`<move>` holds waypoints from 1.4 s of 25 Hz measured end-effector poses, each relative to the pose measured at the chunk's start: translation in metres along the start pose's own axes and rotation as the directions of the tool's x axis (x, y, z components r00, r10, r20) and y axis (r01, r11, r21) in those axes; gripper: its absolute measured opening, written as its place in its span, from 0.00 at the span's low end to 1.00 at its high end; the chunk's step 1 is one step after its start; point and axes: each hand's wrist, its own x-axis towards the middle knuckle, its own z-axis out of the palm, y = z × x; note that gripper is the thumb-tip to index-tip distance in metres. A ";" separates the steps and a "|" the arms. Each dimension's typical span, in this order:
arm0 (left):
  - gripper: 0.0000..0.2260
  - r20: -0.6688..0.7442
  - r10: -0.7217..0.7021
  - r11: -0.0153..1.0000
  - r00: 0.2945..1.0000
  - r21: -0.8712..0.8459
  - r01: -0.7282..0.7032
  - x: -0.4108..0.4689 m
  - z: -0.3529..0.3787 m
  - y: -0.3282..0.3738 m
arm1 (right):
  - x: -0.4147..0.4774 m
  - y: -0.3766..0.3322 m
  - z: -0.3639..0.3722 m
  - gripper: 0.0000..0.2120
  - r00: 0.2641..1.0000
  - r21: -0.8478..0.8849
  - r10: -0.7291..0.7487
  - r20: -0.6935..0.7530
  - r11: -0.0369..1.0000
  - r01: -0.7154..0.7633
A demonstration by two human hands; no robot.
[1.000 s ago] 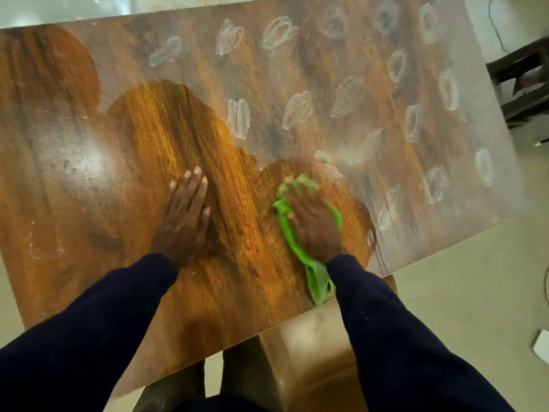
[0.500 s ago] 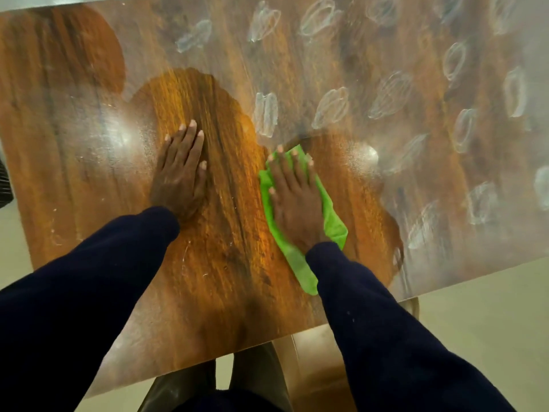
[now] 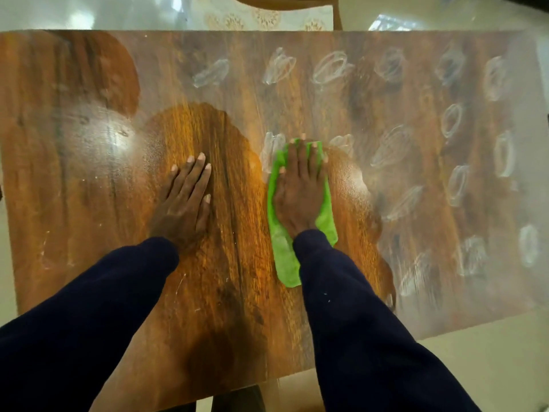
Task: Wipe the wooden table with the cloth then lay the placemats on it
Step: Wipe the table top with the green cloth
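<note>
Item: bright green soft cloth [image 3: 284, 263], folded into a long pad. It lies flat on the brown wood-grain counter [image 3: 89, 203], near the middle of the near half.
Handling (judged): light, limp and compressible. It slides easily on the glossy top and bunches if pushed from one end. Best held under a flat palm with weight over the middle, or pinched at the free near tail to lift.
Right hand [image 3: 298, 197]: flat on the cloth, fingers [image 3: 297, 156] straight and pressing, nothing gripped.
Left hand [image 3: 184, 203]: flat on bare wood beside the cloth, fingers [image 3: 193, 176] straight, bracing.
Surface: a clean, shiny amber patch around both hands. A dull whitish film with white oval smears [image 3: 329, 68] covers the far and right parts, so much is left to wipe.
Room: pale floor [image 3: 490, 367]. A pale patterned sheet [image 3: 261, 19] lies beyond the far edge; whether it is a placemat cannot be told.
</note>
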 end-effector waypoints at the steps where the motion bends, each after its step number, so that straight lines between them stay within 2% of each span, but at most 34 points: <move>1: 0.25 0.002 -0.001 1.000 1.000 0.001 0.001 0.000 -0.001 0.000 | -0.005 -0.009 0.000 0.28 0.993 -0.018 -0.108 0.041 0.994 0.108; 2: 0.25 0.004 0.001 1.000 1.000 0.003 -0.001 0.000 -0.002 0.001 | -0.014 -0.009 -0.001 0.28 0.967 -0.027 -0.235 0.096 0.971 0.238; 4: 0.25 0.009 0.000 1.000 1.000 0.008 0.000 0.000 -0.004 0.001 | -0.027 0.012 -0.009 0.27 0.845 -0.005 -0.501 0.186 0.860 0.511; 5: 0.25 0.011 -0.003 1.000 1.000 0.004 0.003 0.000 -0.005 0.002 | -0.029 0.029 -0.013 0.27 0.787 0.017 -0.583 0.201 0.806 0.592; 6: 0.25 0.010 -0.008 1.000 1.000 -0.001 0.008 0.000 -0.005 0.003 | -0.026 0.048 -0.017 0.27 0.783 0.023 -0.593 0.186 0.800 0.600; 7: 0.25 0.006 -0.011 1.000 1.000 -0.003 0.011 0.000 -0.004 0.004 | -0.020 0.063 -0.020 0.26 0.838 0.010 -0.524 0.153 0.849 0.529; 9: 0.25 0.001 -0.017 1.000 1.000 -0.006 0.017 0.000 -0.004 0.004 | 0.004 0.079 -0.020 0.27 0.973 -0.008 -0.222 0.064 0.975 0.223; 11: 0.25 0.007 -0.017 1.000 1.000 -0.012 0.017 0.001 -0.004 0.003 | 0.033 0.062 -0.016 0.27 1.000 0.011 0.024 -0.002 1.000 -0.024; 12: 0.25 0.007 -0.017 1.000 1.000 -0.015 0.017 0.000 -0.004 0.003 | 0.042 0.045 -0.012 0.27 0.998 0.008 0.059 -0.016 0.998 -0.059; 14: 0.25 0.008 -0.017 1.000 1.000 -0.019 0.017 0.000 -0.005 0.004 | 0.049 0.006 -0.002 0.28 1.000 -0.004 -0.010 -0.009 1.000 0.010; 17: 0.25 0.014 -0.017 1.000 1.000 -0.012 0.018 0.001 -0.006 0.005 | 0.026 -0.034 0.003 0.27 0.961 -0.005 -0.268 0.067 0.963 0.269; 20: 0.25 0.024 -0.026 0.999 0.999 -0.032 0.027 0.002 -0.007 0.005 | -0.005 -0.010 -0.006 0.27 0.813 0.032 -0.552 0.187 0.830 0.556; 21: 0.25 0.026 -0.030 0.999 0.999 -0.035 0.031 0.002 -0.008 0.006 | -0.009 0.008 -0.009 0.27 0.781 0.030 -0.591 0.204 0.801 0.598; 22: 0.25 0.027 -0.031 0.999 0.999 -0.032 0.032 0.002 -0.008 0.006 | -0.008 0.028 -0.012 0.27 0.795 0.015 -0.575 0.194 0.812 0.584; 23: 0.25 0.028 -0.030 0.999 0.999 -0.028 0.030 0.002 -0.007 0.006 | -0.004 0.046 -0.014 0.27 0.853 -0.007 -0.497 0.162 0.863 0.505; 25: 0.25 0.034 -0.034 0.999 0.999 -0.021 0.035 0.002 -0.007 0.005 | 0.015 0.068 -0.017 0.27 0.976 -0.023 -0.204 0.080 0.978 0.207; 27: 0.25 0.031 -0.038 0.999 0.999 -0.024 0.039 0.002 -0.007 0.005 | 0.044 0.060 -0.017 0.27 0.999 0.003 0.049 0.007 0.999 -0.049; 28: 0.25 0.029 -0.037 0.999 0.999 -0.026 0.038 0.002 -0.006 0.005 | 0.057 0.046 -0.015 0.28 0.995 0.008 0.097 -0.011 0.995 -0.097; 30: 0.25 0.029 -0.035 0.999 0.999 -0.029 0.036 0.001 -0.007 0.004 | 0.072 0.008 -0.007 0.28 0.999 -0.007 0.034 -0.006 0.999 -0.034; 32: 0.25 0.027 -0.034 0.999 0.999 -0.027 0.035 0.001 -0.007 0.004 | 0.068 -0.024 0.002 0.28 0.990 -0.021 -0.141 0.025 0.990 0.141; 35: 0.25 0.041 -0.032 0.999 0.999 -0.030 0.034 0.003 -0.009 0.004 | 0.033 -0.041 0.004 0.27 0.918 0.009 -0.384 0.102 0.923 0.385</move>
